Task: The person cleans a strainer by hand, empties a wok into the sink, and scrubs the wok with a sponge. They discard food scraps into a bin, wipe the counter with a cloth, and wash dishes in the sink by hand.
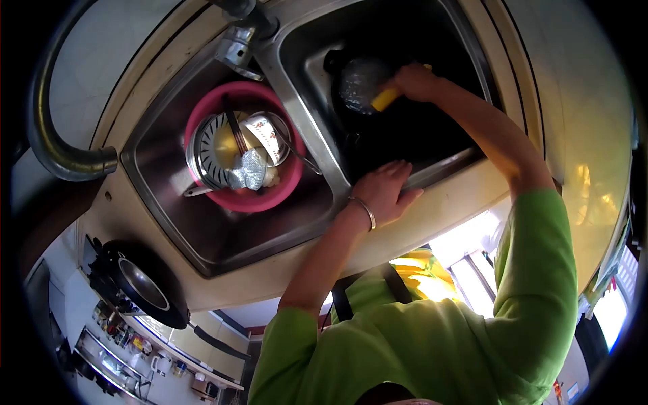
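My right hand is closed on a yellow sponge in the dark right sink basin. Just left of the sponge is a round, shiny, greyish object; what it is cannot be made out in the shadow. My left hand lies on the basin's front edge, fingers spread and holding nothing, with a bracelet at the wrist. In the left basin stands a pink tub with plates, a patterned bowl, chopsticks and a crumpled silvery scrubber.
A metal faucet rises at the back between the basins. At the far left a thick curved pipe hangs over the counter. Black pans are at the lower left, with a handle pointing down right.
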{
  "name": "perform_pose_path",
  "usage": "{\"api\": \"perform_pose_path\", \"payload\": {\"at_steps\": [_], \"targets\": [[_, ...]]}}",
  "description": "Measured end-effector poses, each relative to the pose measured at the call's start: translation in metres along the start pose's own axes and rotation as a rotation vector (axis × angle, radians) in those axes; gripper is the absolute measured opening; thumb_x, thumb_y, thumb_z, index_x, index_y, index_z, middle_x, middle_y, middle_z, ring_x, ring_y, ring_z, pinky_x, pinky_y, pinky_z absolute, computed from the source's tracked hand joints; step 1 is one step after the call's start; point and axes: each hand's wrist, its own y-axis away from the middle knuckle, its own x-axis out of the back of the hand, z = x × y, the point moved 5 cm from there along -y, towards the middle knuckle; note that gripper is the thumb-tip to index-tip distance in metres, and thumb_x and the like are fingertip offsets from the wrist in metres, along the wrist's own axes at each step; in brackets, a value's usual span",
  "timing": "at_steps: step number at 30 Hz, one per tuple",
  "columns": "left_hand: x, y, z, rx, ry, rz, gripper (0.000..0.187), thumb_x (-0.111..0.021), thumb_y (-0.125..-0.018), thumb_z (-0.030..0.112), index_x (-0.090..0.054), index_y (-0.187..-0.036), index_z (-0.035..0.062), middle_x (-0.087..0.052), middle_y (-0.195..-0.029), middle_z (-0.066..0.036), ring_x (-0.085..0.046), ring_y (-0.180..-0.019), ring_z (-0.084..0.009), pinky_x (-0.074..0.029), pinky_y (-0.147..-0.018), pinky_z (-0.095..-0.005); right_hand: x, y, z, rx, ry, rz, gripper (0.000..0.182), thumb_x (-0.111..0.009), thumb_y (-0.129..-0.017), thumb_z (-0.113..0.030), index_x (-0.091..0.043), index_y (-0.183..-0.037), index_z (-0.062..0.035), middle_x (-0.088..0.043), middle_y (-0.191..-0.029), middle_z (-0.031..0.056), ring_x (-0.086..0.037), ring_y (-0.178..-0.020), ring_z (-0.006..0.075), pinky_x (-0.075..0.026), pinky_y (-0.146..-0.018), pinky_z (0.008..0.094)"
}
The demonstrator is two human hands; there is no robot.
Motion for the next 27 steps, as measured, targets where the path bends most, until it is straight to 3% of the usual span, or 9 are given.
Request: {"api": "perform_pose_path", "payload": {"at_steps": [6, 9, 12, 15, 17, 20, 22, 24, 27], "targets": [[-0.001, -0.001, -0.003, 0.023, 0.045, 0.004, 0.047, -0.051, -0.075, 0.033, -0.047, -0.108, -0.0012, -0.046, -0.112, -0.016, -0.043, -0.106, -0.0269, -0.036, -0.088, -0.0330, 0.005, 0.008, 0.007, -0.030, -0.097, 0.016, 0.032, -0.053, -0.071, -0.010, -0.056, -0.100, -0.0232, -0.059, -0.086, 0.0062, -0.056, -0.083, 0.0230, -0.045, -0.070, 0.0359], [0.000, 0.000, -0.003, 0.016, 0.014, 0.014, 0.047, -0.052, -0.075, 0.032, -0.046, -0.108, -0.0011, -0.046, -0.112, -0.016, -0.043, -0.105, -0.0273, -0.037, -0.087, -0.0328, 0.004, 0.012, 0.004, -0.016, 0.088, -0.094, 0.033, -0.052, -0.071, -0.010, -0.055, -0.101, -0.0234, -0.059, -0.087, 0.0061, -0.056, -0.084, 0.0228, -0.045, -0.070, 0.0347], [0.007, 0.002, 0.004, -0.026, -0.058, 0.114, 0.048, -0.052, -0.075, 0.031, -0.044, -0.110, -0.0012, -0.046, -0.113, -0.016, -0.043, -0.106, -0.0270, -0.036, -0.088, -0.0323, 0.021, 0.024, -0.001, -0.094, -0.103, 0.009, 0.032, -0.051, -0.071, -0.011, -0.055, -0.100, -0.0229, -0.060, -0.085, 0.0056, -0.056, -0.084, 0.0227, -0.045, -0.070, 0.0340], [0.009, 0.010, 0.007, -0.055, -0.227, 0.118, 0.049, -0.051, -0.076, 0.031, -0.042, -0.111, -0.0013, -0.046, -0.113, -0.015, -0.042, -0.107, -0.0266, -0.035, -0.089, -0.0322, 0.008, 0.027, 0.004, -0.083, 0.087, -0.115, 0.030, -0.051, -0.071, -0.013, -0.057, -0.099, -0.0220, -0.060, -0.084, 0.0057, -0.056, -0.084, 0.0235, -0.045, -0.068, 0.0338], [0.010, 0.020, 0.010, -0.041, -0.222, 0.098, 0.049, -0.050, -0.076, 0.031, -0.042, -0.112, -0.0012, -0.045, -0.114, -0.015, -0.041, -0.107, -0.0264, -0.034, -0.090, -0.0323, 0.009, 0.039, -0.019, 0.158, 0.052, -0.336, 0.028, -0.055, -0.070, -0.015, -0.058, -0.097, -0.0200, -0.060, -0.083, 0.0056, -0.057, -0.081, 0.0216, -0.045, -0.067, 0.0340], [0.005, 0.024, 0.012, -0.042, -0.238, 0.074, 0.048, -0.049, -0.077, 0.032, -0.041, -0.112, -0.0008, -0.045, -0.114, -0.014, -0.041, -0.107, -0.0267, -0.033, -0.091, -0.0332, -0.039, 0.023, 0.000, 0.161, -0.197, -0.512, 0.029, -0.059, -0.067, -0.017, -0.059, -0.096, -0.0182, -0.060, -0.081, 0.0054, -0.057, -0.077, 0.0197, -0.045, -0.067, 0.0338], [-0.001, 0.029, 0.010, -0.023, -0.254, 0.052, 0.048, -0.048, -0.077, 0.032, -0.042, -0.112, -0.0005, -0.045, -0.114, -0.014, -0.042, -0.107, -0.0271, -0.033, -0.090, -0.0339, -0.048, -0.004, -0.001, 0.248, -0.276, -0.398, 0.033, -0.062, -0.066, -0.015, -0.058, -0.099, -0.0169, -0.060, -0.082, 0.0054, -0.056, -0.077, 0.0185, -0.044, -0.069, 0.0329], [0.001, 0.029, 0.012, -0.006, -0.233, 0.106, 0.048, -0.048, -0.077, 0.032, -0.042, -0.112, 0.0004, -0.046, -0.113, -0.015, -0.043, -0.104, -0.0278, -0.035, -0.088, -0.0354, -0.033, -0.030, -0.004, 0.199, -0.233, -0.031, 0.036, -0.061, -0.066, -0.013, -0.056, -0.101, -0.0155, -0.060, -0.086, 0.0058, -0.055, -0.080, 0.0196, -0.043, -0.073, 0.0327], [0.000, 0.030, 0.012, -0.026, -0.228, 0.133, 0.048, -0.049, -0.076, 0.033, -0.042, -0.111, 0.0010, -0.046, -0.111, -0.015, -0.045, -0.101, -0.0282, -0.036, -0.085, -0.0365, -0.014, -0.041, -0.004, 0.118, -0.216, -0.061, 0.037, -0.058, -0.071, -0.017, -0.052, -0.107, -0.0158, -0.058, -0.092, 0.0076, -0.054, -0.087, 0.0217, -0.042, -0.077, 0.0333]]}}
